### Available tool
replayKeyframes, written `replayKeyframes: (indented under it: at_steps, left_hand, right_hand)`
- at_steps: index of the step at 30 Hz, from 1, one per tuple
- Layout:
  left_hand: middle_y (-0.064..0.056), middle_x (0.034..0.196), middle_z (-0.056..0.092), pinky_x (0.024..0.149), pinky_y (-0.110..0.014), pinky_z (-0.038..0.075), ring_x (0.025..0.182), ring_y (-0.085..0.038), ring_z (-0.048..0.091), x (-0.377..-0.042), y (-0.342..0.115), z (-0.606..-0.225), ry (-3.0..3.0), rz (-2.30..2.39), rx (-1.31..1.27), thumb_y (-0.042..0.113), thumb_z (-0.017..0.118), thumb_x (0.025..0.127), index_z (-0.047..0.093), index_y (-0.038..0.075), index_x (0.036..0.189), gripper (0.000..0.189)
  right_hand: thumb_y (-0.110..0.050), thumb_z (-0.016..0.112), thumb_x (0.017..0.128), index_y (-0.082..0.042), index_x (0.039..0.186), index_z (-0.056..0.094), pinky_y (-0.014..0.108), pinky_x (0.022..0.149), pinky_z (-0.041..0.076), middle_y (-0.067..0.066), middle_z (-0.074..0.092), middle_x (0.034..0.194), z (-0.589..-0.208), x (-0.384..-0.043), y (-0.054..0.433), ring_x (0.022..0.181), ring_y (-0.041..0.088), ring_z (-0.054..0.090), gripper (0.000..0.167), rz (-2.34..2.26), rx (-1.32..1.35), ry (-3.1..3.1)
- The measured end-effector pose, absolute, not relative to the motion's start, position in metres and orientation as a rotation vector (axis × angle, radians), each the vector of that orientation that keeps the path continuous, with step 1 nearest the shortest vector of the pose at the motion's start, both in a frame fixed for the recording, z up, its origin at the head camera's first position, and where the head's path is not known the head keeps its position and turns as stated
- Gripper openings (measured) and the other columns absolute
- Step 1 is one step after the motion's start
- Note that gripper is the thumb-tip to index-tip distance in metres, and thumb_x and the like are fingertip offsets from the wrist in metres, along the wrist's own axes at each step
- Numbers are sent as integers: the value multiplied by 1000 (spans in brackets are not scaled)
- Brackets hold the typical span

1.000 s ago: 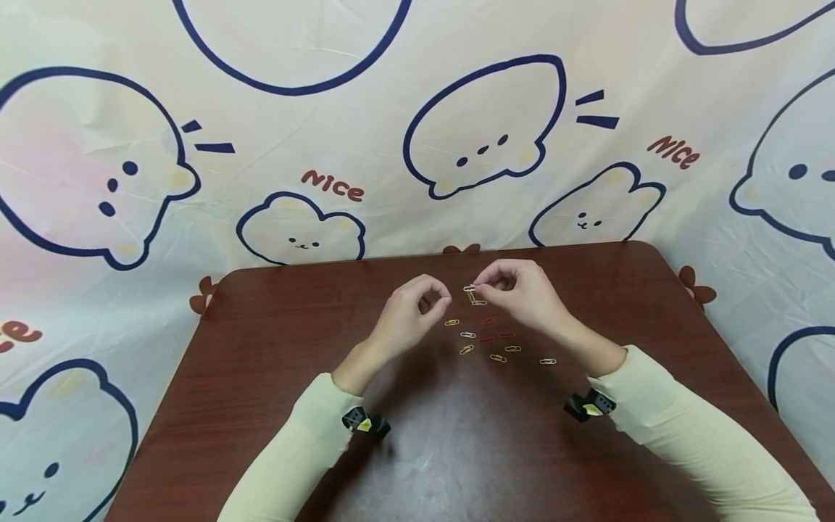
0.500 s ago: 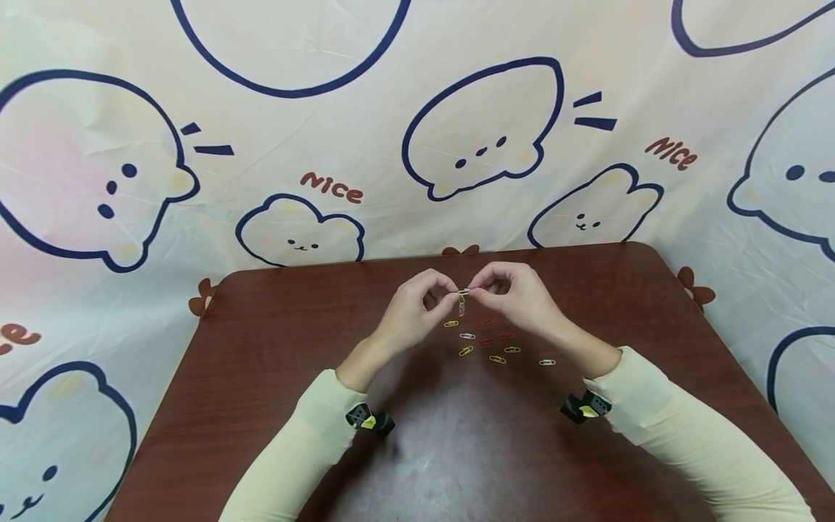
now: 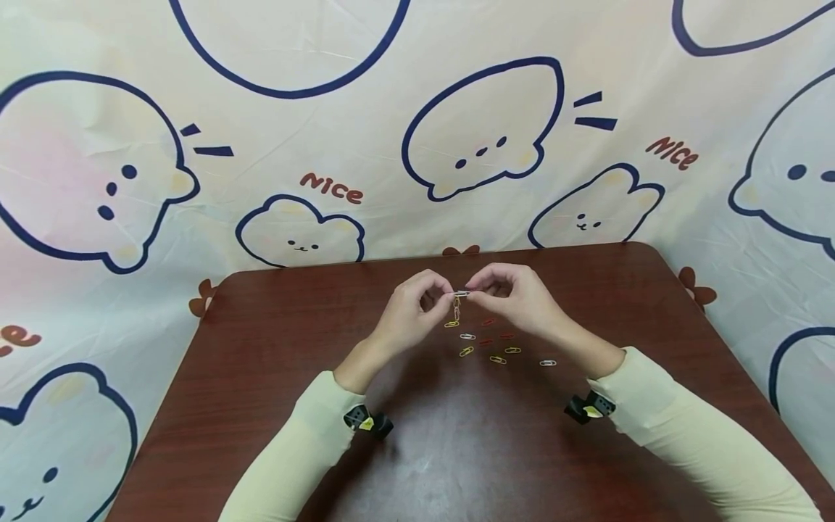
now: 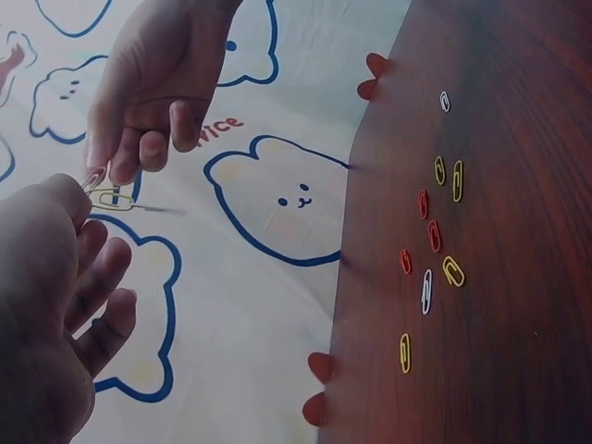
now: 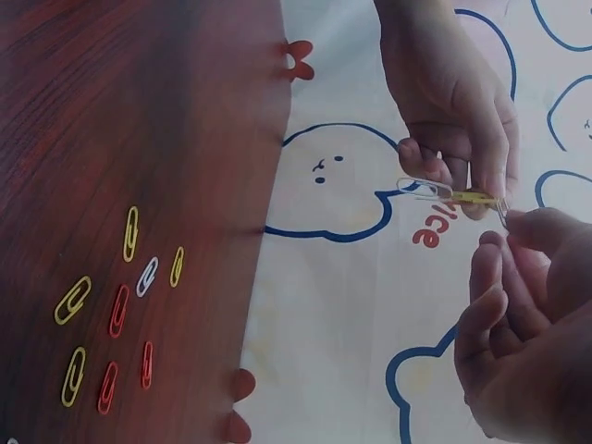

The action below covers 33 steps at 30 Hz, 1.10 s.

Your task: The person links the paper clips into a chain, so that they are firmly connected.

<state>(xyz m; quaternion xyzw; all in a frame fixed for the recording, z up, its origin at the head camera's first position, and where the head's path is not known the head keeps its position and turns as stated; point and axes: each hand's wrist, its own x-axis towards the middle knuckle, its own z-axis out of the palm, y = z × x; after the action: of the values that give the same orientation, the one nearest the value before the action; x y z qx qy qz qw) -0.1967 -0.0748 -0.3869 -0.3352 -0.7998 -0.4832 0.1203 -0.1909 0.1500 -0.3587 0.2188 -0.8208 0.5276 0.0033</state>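
Left hand (image 3: 409,313): grip narrow, thumb and finger pinching the left end of the top white clip (image 3: 462,293).
Right hand (image 3: 522,299): grip narrow, thumb and finger pinching the right end of that clip.
Chain: yellow middle clip (image 5: 474,198) hangs from the top white clip; white lower clip (image 5: 425,189) hangs from the yellow one.
Chain position: raised above the surface (image 3: 293,326), between the hands, near the middle of the far edge.
Loose yellow clips (image 3: 498,359): four; two on the group's left side, two on the side away from the far edge.
Loose white clips (image 3: 548,363): two; one between the two left yellow clips, one apart toward the right edge.
Loose red clips (image 3: 507,336): three, inside the group.
Backdrop: patterned cloth (image 3: 391,225) behind the far edge.
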Motion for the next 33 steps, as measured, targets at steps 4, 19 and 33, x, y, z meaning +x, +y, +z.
replayKeyframes:
  at_steps: [4, 19, 33]
  left_hand:
    - [-1, 88, 60, 67, -26, 50, 77, -12, 56, -196, -79, -385, -2346, -1397, -976, 10, 67, 98, 65, 4, 97, 6]
    - [-1, 88, 60, 68, -27, 50, 77, -13, 56, -195, -91, -388, -2376, -1402, -950, 9, 67, 97, 65, 4, 97, 5]
    - [0, 88, 59, 68, -26, 50, 76, -12, 56, -193, -91, -389, -2372, -1410, -943, 8, 66, 97, 64, 3, 96, 6]
  right_hand:
    - [-13, 77, 91, -7, 106, 75, 27, 64, 51, 3, 73, 90, -362, -190, 158, 75, 21, 64, 16, 1620, 681, -2583]
    - [-16, 77, 92, -11, 103, 76, 27, 70, 52, 2, 72, 93, -390, -183, 222, 80, 20, 63, 12, 1410, 540, -2795]
    - [-16, 78, 91, -3, 106, 74, 26, 67, 52, 4, 71, 90, -422, -171, 263, 78, 16, 62, 20, 1430, 499, -2850]
